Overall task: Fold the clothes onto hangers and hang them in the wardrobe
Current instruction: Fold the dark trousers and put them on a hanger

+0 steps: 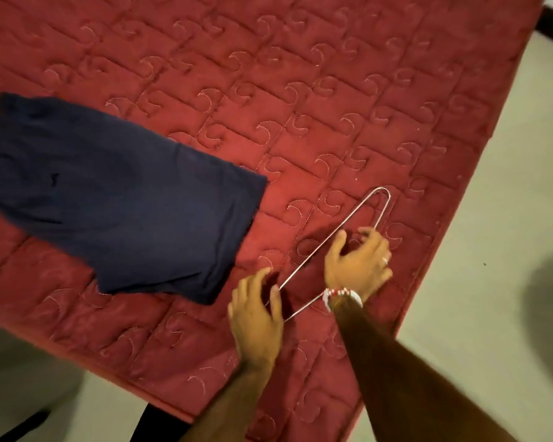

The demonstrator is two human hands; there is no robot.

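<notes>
Your right hand [358, 261] arches over the wire hanger [332, 247] at lower right of the frame, fingers spread and curled, not clearly gripping — I cannot tell. Your left hand [256, 314] lies open, thumb touching the hanger's near corner. The folded navy garment [115, 199] rests at left on the red quilted mattress [300, 90] — open quilt above, mattress edge just right.

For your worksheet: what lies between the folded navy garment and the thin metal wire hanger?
Head view: only bare red quilted mattress between folded navy garment and thin metal wire hanger.
</notes>
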